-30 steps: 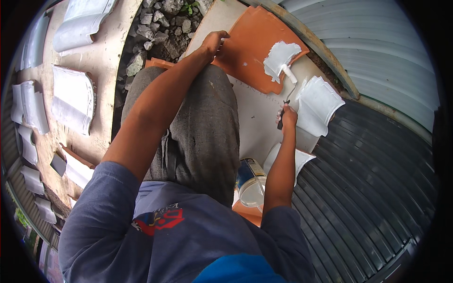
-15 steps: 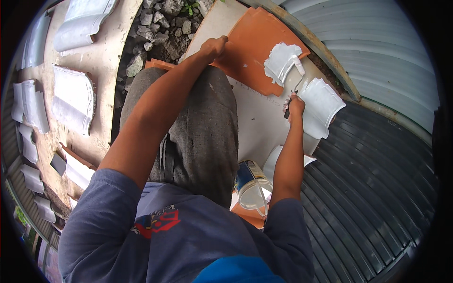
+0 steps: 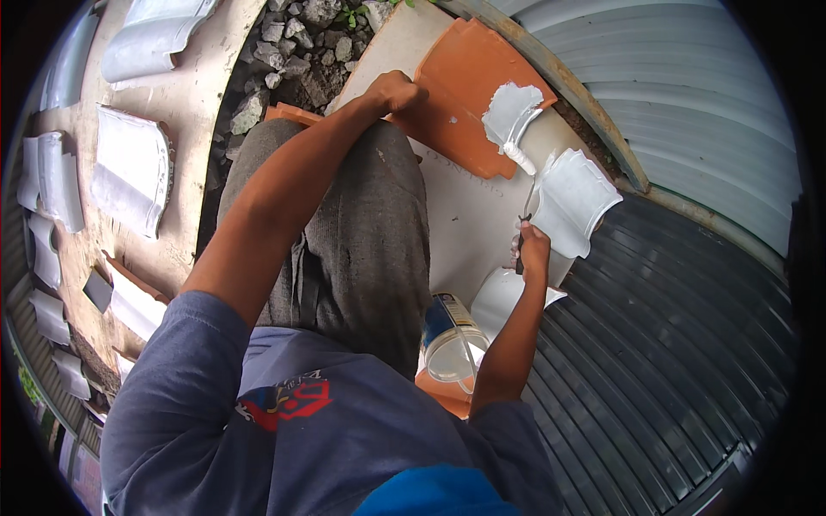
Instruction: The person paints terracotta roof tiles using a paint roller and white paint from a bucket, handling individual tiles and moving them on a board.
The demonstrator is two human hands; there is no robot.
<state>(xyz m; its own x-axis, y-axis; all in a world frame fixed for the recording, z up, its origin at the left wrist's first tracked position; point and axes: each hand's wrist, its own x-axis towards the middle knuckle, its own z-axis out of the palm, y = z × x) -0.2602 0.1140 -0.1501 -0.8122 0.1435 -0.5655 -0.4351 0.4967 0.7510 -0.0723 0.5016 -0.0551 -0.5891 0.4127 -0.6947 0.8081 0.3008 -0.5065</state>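
Note:
My right hand [image 3: 532, 248] is wrapped round the dark handle of a small paint roller [image 3: 519, 158]. The white roller sleeve lies at the lower edge of a wet white patch on an orange roof tile [image 3: 473, 86]. My left hand [image 3: 397, 93] is closed at the tile's left edge, gripping it; its fingertips are partly hidden. Most of the tile's surface is bare orange. Just right of the roller is a white-coated tile [image 3: 575, 202], and another white tile [image 3: 499, 301] lies beside my right forearm. A paint bucket [image 3: 453, 344] stands near my right elbow.
Several white-coated tiles [image 3: 129, 172] rest on a pale board [image 3: 194, 129] at left. Broken stones [image 3: 284, 52] fill the gap between boards. Dark corrugated sheeting [image 3: 654, 344] spreads at right, below a pale metal wall [image 3: 688, 86] with a wooden rail [image 3: 568, 77].
My right hand has drawn the roller back toward me, from the patch's right side to its lower edge. The left hand keeps its place at the tile's edge.

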